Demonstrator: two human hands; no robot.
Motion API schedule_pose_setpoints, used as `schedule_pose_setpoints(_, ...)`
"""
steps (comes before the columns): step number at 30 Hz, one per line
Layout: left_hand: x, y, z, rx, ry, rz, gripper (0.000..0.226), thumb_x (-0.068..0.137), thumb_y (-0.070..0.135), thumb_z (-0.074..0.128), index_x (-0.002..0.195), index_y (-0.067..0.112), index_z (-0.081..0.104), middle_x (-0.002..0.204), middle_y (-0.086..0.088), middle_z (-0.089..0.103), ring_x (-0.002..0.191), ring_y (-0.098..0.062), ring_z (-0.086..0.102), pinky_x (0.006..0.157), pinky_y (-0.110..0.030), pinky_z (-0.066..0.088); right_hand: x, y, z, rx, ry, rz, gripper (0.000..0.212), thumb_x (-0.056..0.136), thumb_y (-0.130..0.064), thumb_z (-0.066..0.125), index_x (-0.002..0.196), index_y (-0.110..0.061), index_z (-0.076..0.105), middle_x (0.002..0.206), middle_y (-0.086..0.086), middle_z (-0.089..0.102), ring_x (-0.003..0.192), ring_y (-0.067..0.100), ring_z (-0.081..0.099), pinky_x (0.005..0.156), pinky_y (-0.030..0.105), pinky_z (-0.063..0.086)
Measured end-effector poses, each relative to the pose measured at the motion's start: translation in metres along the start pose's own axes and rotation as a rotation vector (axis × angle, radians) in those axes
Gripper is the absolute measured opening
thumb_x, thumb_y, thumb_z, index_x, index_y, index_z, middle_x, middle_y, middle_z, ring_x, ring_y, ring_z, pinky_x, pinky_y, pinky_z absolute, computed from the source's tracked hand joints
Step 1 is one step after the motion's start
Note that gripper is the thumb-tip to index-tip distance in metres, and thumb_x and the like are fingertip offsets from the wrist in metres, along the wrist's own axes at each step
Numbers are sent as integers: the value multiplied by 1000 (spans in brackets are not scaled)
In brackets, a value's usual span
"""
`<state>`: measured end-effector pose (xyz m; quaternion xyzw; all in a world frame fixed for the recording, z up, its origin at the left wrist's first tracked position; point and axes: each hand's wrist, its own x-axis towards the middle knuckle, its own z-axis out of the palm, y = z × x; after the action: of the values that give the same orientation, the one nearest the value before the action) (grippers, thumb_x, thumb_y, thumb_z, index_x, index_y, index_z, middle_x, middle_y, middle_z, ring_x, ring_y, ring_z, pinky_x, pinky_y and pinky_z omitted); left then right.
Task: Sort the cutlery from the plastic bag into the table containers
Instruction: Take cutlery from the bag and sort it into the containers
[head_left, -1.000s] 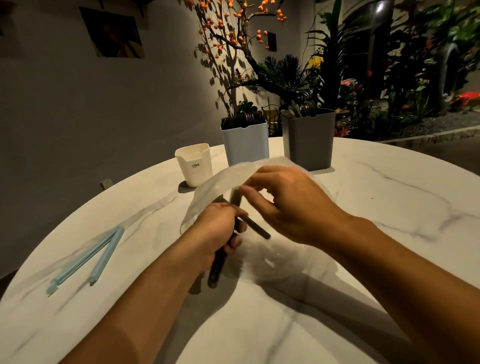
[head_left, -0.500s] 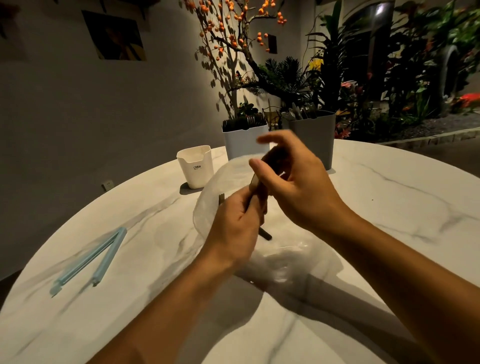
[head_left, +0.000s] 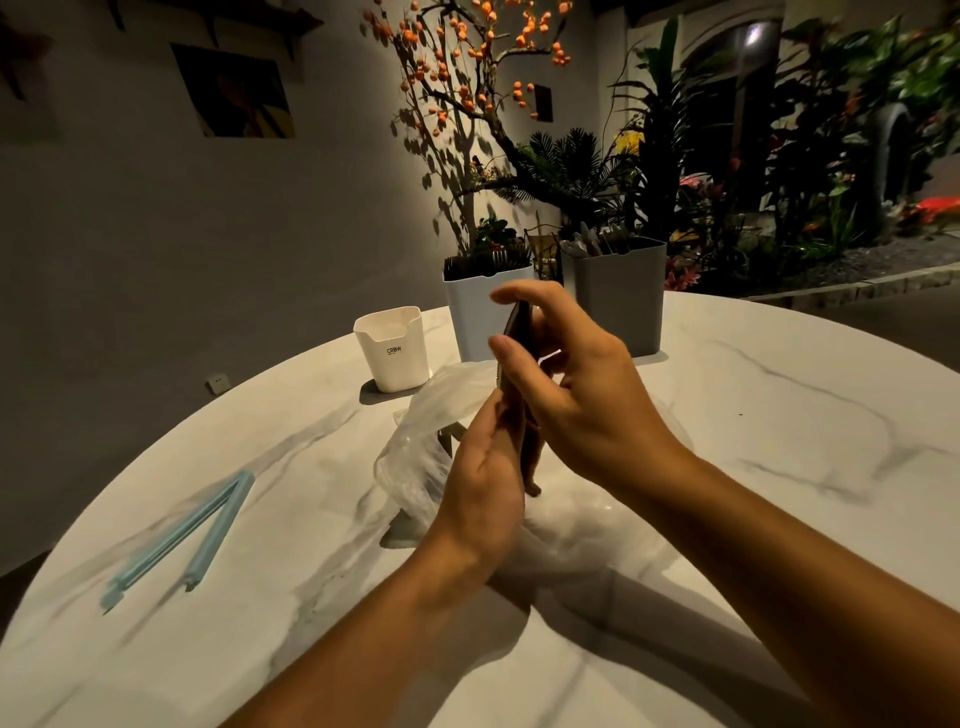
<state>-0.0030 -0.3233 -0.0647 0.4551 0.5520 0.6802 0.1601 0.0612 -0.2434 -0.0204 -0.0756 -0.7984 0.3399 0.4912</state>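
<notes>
Fingers (head_left: 506, 345) on the right hand (head_left: 587, 410) are pinching the top end of a dark piece of cutlery (head_left: 519, 332), thumb and forefinger on either side, the rest fanned out loose. Looks like a bundle of dark handles held upright, though it's too dim to tell spoon from fork. The left hand (head_left: 485, 483) is curled round the lower part of the same bundle, so my guess is it's steadying the lot while the right peels one piece off the top. Makes sense to hold them vertical, since the ends show what's what.

Right under the hands is the bag (head_left: 415, 457), clear plastic, crumpled and lying open on the worktop (head_left: 779, 467), with a dark handle or two visible in it. So not emptied yet, I'd say.

Further back are the containers: a small white cup (head_left: 392, 348) on the left, a taller white bin (head_left: 472, 317) and a grey bin (head_left: 618, 296) beside it, both with cutlery standing in them. They're just past the bag, an easy reach.

Off to the left lies a pale blue clip (head_left: 182, 535), apart from everything; probably the bag's sealing clip.
</notes>
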Motion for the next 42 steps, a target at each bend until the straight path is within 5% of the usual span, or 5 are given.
schedule_pose_setpoints(11,7,-3,-4,-52,79,-197,37,99,48,35,100,20,59,70,-2,54,59,-10,51,54,-13,44,7,14,-9,269,62,250,42,86,-16,71,125,-25,61,109,-1,70,100,13,68,83,26,59)
schedule_pose_setpoints(24,15,30,-4,-10,61,-237,46,87,55,37,86,12,53,59,0,50,47,-9,43,47,-16,39,36,1,-21,293,-103,301,26,89,-13,65,110,-30,64,114,2,71,102,14,69,83,29,59)
schedule_pose_setpoints(31,22,50,8,107,114,-177,28,102,44,30,79,36,43,73,16,45,61,-3,46,57,-12,39,54,-14,-34,198,-100,264,38,86,-15,70,122,-24,62,101,-1,74,95,12,71,73,27,60)
schedule_pose_setpoints(37,47,74,19,166,71,-182,41,104,46,27,105,17,56,78,-5,50,75,-19,53,96,-47,51,72,-22,-52,150,-133,250,52,87,-14,71,133,-27,52,106,-9,68,99,9,67,81,25,59)
schedule_pose_setpoints(42,76,85,27,119,-20,-170,41,107,37,28,78,17,49,64,-3,36,55,-7,36,51,-24,38,91,-26,-71,129,-100,203,65,88,-6,70,140,-34,44,106,-15,60,96,-3,61,73,10,54)
